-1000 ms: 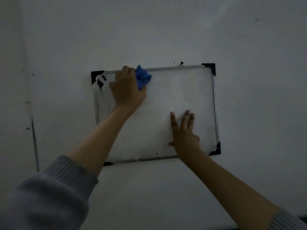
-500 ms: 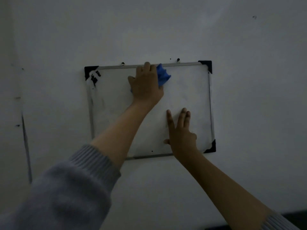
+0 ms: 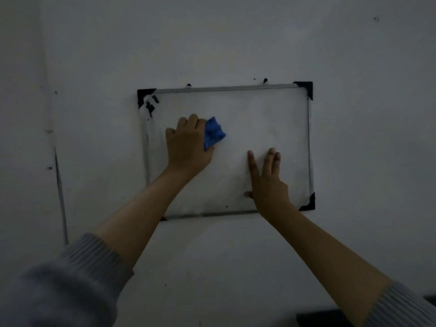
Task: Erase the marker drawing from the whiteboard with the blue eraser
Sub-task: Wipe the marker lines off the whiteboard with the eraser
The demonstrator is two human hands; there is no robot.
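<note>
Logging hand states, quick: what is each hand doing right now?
Left hand: closed on the blue eraser.
Right hand: open, flat on the whiteboard.

Dim, bare indoor room, kind not clear: could be a home or a plain office. Only a flat, pale painted wall (image 3: pixel 236 38) filling the view, scuffed with small dark specks. Small rectangular whiteboard with silver metal frame and black plastic corner caps (image 3: pixel 271 119) mounted on that wall. Left of the whiteboard, a thin dark vertical line (image 3: pixel 60 197) running down the wall. Below and right of the whiteboard, a dark strip (image 3: pixel 330 315) at the wall's foot.
</note>
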